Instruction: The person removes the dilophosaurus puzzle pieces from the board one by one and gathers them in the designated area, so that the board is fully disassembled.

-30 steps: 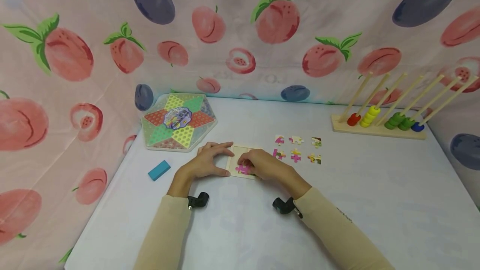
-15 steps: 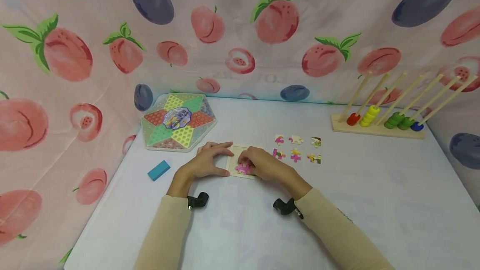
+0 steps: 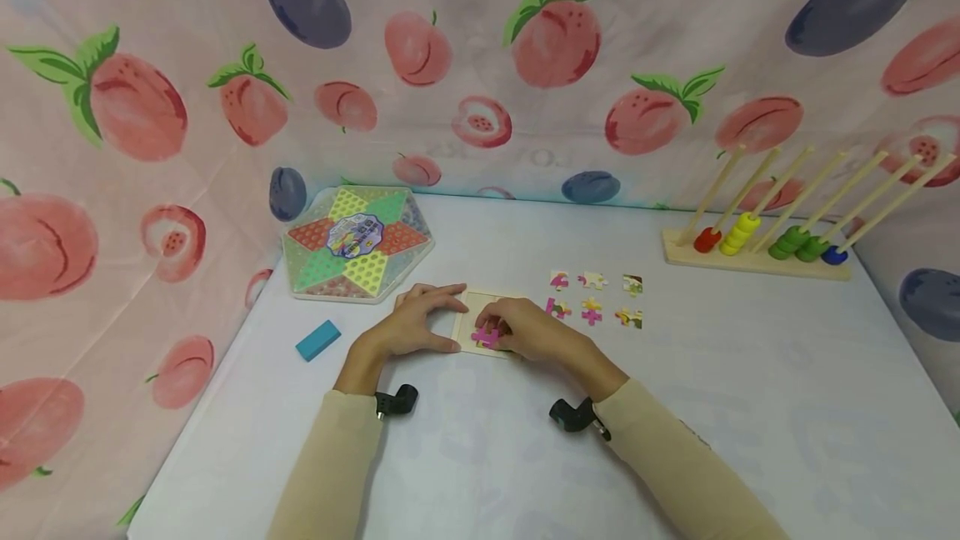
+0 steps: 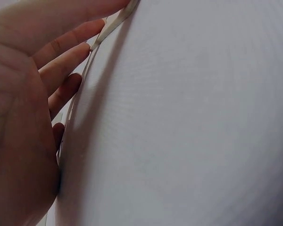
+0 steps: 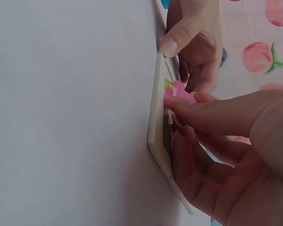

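My right hand (image 3: 528,327) pinches a pink jigsaw piece (image 5: 180,92) between thumb and fingers, tilted over a shallow wooden puzzle tray (image 3: 465,338). Part of the tray lies hidden beneath this hand; in the right wrist view, a coloured patch shows inside it under the fingers. Spread along the tray's left side, my left hand (image 3: 408,327) touches it with thumb and fingertips, the thumb at the near corner. The left wrist view shows those fingers (image 4: 66,63) mostly straight. Several loose jigsaw pieces (image 3: 591,304) lie in two rows to the right.
A hexagonal Chinese checkers box (image 3: 358,244) is behind my left hand, and a blue block (image 3: 318,341) lies to its left. The wooden bead counting rack (image 3: 757,261) stands at the back right. A fruit-print cloth (image 3: 480,48) hangs behind the white table.
The pink jigsaw piece has turned and tilted slightly in my right fingers. My right wrist has shifted a little to the right. My left hand stays at the tray's edge.
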Action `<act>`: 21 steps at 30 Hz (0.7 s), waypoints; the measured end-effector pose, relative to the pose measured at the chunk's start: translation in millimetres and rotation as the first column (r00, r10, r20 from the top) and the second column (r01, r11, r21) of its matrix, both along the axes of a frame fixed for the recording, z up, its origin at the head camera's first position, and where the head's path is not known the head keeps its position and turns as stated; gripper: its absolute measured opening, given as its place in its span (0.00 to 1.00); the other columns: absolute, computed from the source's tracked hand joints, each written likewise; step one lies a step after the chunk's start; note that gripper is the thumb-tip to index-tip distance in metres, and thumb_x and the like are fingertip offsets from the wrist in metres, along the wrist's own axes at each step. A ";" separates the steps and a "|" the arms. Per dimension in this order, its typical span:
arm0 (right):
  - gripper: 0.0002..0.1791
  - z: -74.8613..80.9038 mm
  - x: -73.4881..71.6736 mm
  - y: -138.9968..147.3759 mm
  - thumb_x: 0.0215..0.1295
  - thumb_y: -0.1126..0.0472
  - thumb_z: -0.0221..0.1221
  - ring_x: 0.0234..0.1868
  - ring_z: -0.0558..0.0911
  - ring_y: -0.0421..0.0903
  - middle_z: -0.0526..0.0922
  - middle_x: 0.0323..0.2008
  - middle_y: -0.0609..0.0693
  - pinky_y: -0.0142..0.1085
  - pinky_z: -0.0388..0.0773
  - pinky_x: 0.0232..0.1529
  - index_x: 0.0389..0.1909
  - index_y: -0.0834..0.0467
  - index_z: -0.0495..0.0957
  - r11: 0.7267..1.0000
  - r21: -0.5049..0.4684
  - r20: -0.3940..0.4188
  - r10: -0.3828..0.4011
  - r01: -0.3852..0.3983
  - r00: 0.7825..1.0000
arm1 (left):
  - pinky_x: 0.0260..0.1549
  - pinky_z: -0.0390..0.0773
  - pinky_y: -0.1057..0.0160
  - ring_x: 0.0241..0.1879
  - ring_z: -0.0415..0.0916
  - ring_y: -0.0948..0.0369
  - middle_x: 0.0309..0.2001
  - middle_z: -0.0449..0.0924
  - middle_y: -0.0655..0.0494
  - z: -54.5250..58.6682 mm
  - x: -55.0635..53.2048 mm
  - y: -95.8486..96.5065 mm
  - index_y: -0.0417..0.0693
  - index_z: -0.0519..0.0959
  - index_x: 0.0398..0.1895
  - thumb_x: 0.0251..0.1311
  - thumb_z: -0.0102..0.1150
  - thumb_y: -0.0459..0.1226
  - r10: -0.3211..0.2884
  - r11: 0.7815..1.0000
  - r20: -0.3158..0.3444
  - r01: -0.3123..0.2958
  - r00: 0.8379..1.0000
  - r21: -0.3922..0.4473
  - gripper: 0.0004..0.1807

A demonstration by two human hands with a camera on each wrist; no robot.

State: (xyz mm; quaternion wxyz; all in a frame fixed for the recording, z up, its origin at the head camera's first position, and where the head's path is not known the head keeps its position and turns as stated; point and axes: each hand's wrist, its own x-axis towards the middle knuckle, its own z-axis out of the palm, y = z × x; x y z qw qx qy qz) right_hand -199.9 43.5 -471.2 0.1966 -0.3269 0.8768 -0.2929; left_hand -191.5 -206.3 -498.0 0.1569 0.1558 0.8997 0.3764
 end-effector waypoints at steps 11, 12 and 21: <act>0.14 -1.4 -2.4 7.4 0.67 0.69 0.63 0.40 0.79 0.41 0.85 0.41 0.48 0.28 0.79 0.42 0.51 0.55 0.83 0.991 -0.111 0.103 -0.063 0.074 0.993 | 0.71 0.55 0.39 0.73 0.55 0.58 0.78 0.60 0.75 0.0 0.2 0.0 0.69 0.82 0.57 0.47 0.80 0.47 -0.007 1.000 0.001 0.007 1.000 0.011 0.30; 0.14 -0.4 -2.6 8.1 0.66 0.69 0.63 0.40 0.80 0.41 0.85 0.41 0.48 0.29 0.79 0.42 0.51 0.55 0.83 0.990 -0.115 0.107 -0.070 0.082 0.992 | 0.70 0.55 0.39 0.73 0.55 0.57 0.79 0.60 0.75 0.2 0.1 -0.1 0.70 0.82 0.57 0.47 0.80 0.47 -0.009 1.000 -0.002 0.009 1.000 0.011 0.30; 0.16 14.2 -3.6 19.0 0.65 0.66 0.60 0.42 0.81 0.44 0.86 0.45 0.49 0.33 0.81 0.43 0.52 0.55 0.84 0.970 -0.188 0.177 -0.121 0.154 0.977 | 0.71 0.53 0.39 0.73 0.55 0.57 0.78 0.61 0.73 0.7 -0.4 -0.4 0.68 0.82 0.56 0.47 0.81 0.47 -0.011 1.000 0.001 0.011 1.000 0.013 0.30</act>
